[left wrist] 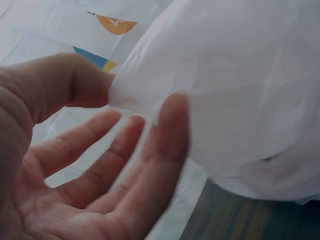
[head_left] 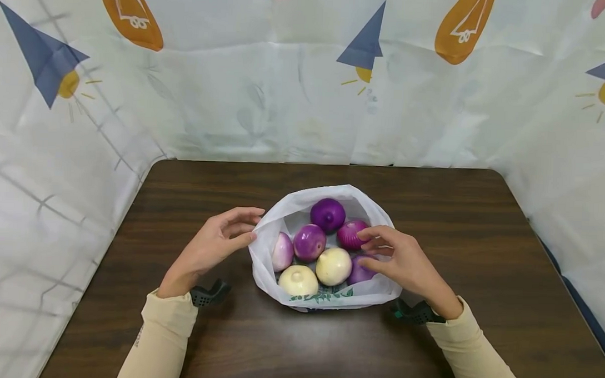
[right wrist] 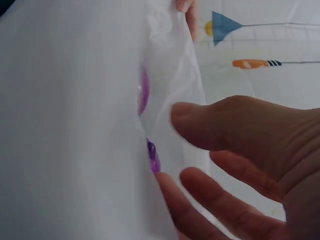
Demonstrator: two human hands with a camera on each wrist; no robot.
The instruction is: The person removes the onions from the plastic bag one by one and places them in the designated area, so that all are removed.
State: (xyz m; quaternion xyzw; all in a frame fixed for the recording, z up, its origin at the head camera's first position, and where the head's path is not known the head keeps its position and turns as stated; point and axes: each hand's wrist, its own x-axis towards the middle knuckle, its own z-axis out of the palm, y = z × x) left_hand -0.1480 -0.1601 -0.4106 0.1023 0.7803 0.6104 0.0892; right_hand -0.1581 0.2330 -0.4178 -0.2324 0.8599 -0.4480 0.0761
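A white plastic bag (head_left: pixel 263 254) stands open-mouthed on the dark wood-grain tabletop (head_left: pixel 302 350), about midway between its left and right edges and nearer the far edge than the near one. The mouth is oval, its long axis running side to side, roughly parallel to the far edge. Seven onions are visible inside. A dark purple onion (head_left: pixel 328 214) lies toward the far side, with a lighter purple onion (head_left: pixel 309 242) just nearer. A pinkish onion (head_left: pixel 282 251) lies against the left wall; two pale onions, the central pale onion (head_left: pixel 333 266) and the near pale onion (head_left: pixel 299 281), lie toward the near side. On the right are the magenta onion (head_left: pixel 351 235) and the lower purple onion (head_left: pixel 358 275).

The left hand (head_left: pixel 212 246) is at the bag's left rim, thumb tip touching the plastic; its grip is fairly wide, with no closed hold on the rim observed. The right hand (head_left: pixel 405 262) extends over the right rim and is the nearer to the contents. Its grip is parted and holds nothing; the magenta onion and the lower purple onion lie directly leftward, at its fingertips and thumb respectively. Actual contact there cannot be confirmed.
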